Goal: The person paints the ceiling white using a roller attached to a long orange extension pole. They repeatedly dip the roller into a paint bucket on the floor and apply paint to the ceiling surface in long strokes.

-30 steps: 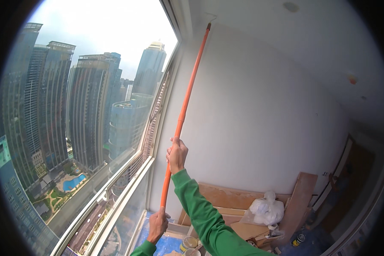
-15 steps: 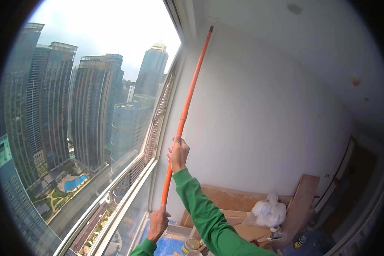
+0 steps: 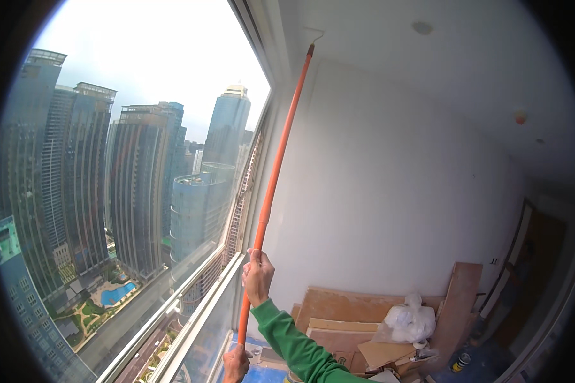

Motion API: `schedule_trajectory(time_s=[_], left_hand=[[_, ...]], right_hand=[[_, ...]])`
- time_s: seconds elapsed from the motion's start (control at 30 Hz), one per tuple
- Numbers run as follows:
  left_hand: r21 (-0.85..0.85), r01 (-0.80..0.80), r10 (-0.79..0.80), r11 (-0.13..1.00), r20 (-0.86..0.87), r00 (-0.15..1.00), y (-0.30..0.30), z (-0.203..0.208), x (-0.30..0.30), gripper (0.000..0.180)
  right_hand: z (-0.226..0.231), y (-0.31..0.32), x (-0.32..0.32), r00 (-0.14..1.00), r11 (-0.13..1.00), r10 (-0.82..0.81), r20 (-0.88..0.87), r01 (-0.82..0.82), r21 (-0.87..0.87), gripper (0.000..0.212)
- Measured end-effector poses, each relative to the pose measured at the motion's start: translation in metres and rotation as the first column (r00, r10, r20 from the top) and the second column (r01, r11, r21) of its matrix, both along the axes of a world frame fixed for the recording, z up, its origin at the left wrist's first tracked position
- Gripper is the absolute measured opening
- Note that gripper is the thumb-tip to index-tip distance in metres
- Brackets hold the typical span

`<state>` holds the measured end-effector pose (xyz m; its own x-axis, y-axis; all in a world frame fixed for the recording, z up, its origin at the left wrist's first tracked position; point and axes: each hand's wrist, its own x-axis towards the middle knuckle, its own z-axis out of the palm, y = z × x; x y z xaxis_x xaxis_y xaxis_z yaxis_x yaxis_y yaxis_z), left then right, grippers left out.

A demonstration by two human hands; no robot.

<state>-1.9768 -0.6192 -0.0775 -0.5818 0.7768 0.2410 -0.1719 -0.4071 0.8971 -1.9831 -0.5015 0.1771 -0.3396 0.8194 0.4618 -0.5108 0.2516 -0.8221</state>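
A long orange extension pole (image 3: pixel 278 172) slants up from my hands toward the corner where the ceiling meets the wall by the window. At its dark tip a thin bent wire frame (image 3: pixel 319 34), like that of a paint roller, reaches the ceiling; any roller cover is hard to make out against the white. My right hand (image 3: pixel 258 277), in a green sleeve, grips the pole around its middle lower part. Below it, near the bottom edge, my left hand (image 3: pixel 236 364) is wrapped round the pole's lower end.
A window frame (image 3: pixel 201 297) runs along the left, with high-rise buildings outside. Against the pale wall (image 3: pixel 390 191) lean brown boards (image 3: pixel 364 305) and a tall plank (image 3: pixel 460 300). A white plastic bag (image 3: pixel 412 318) sits among them. A dim figure (image 3: pixel 516 274) stands by the doorway at right.
Both hands have come down in the picture along with the pole, whose joint now sits lower. The view has shifted a little upward. The pole's tip stays near the ceiling corner.
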Motion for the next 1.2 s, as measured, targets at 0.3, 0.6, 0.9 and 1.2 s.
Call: schedule_trajectory(time_s=[0.3, 0.6, 0.9, 1.2], left_hand=[[0.057, -0.246, 0.239, 0.968, -0.515, 0.823, -0.046, -0.058, 0.007, 0.014], [0.099, -0.272, 0.273, 0.957, -0.622, 0.734, -0.072, -0.09, 0.018, 0.014], [0.129, -0.301, 0.311, 0.945, -0.64, 0.702, -0.078, -0.106, 0.023, 0.017], [0.055, -0.299, 0.276, 0.953, -0.564, 0.778, -0.056, -0.07, 0.018, 0.019]], right_hand=[[-0.031, -0.064, 0.013, 0.999, 0.999, 0.041, -0.02, -0.04, 0.033, 0.042], [-0.052, -0.109, 0.029, 0.999, 0.998, 0.043, -0.003, -0.043, 0.05, 0.038], [-0.067, -0.105, 0.035, 0.999, 0.999, 0.039, -0.019, -0.039, 0.029, 0.038], [-0.038, -0.063, 0.017, 0.998, 0.998, 0.053, -0.04, -0.052, 0.031, 0.042]])
